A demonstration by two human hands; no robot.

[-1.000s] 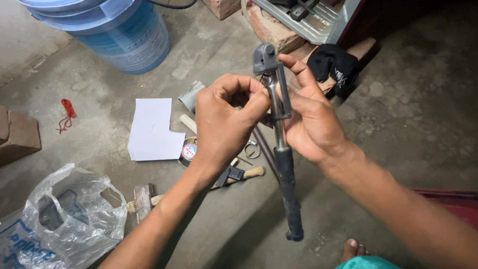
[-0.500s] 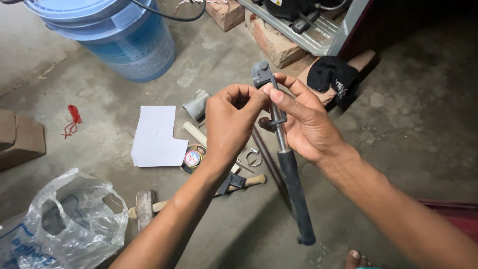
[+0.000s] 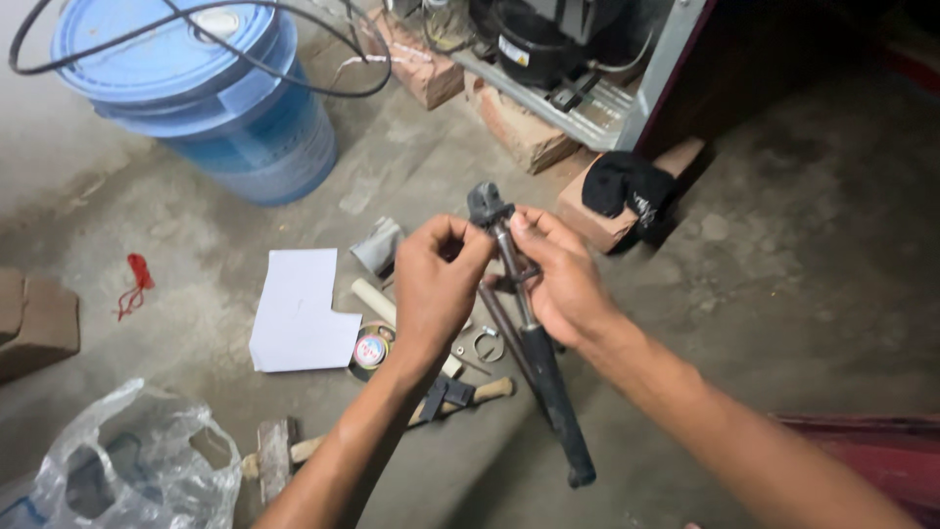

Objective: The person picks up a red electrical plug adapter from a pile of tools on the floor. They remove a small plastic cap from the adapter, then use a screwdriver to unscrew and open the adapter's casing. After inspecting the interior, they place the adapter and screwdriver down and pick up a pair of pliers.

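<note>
**A:** Bolt cutter (image 3: 534, 343) sits mid-frame, held upright-ish over the concrete floor (image 3: 783, 294), its grey jaw head toward the blue barrel (image 3: 225, 108), its dark grips pointing down at me.

**B:** Left to right, what do you see?

**A:** Plastic bag (image 3: 127, 470) at far left, white paper (image 3: 299, 313), a tape roll (image 3: 372, 348), then my left hand (image 3: 436, 289), fingers pinched narrow just under the head. My right hand (image 3: 563, 279) is wrapped around the shaft just below, thumb up by the head.

**B:** Anything different from a second ago?

**A:** Both hands and the tool sit lower and further from the barrel. The grip looks the same, left still pinching near the pivot, so I judge I'm still fiddling with the head, not cutting.

**B:** Beyond it?

**A:** A brick (image 3: 607, 211) with a black cloth (image 3: 627, 186).
</note>
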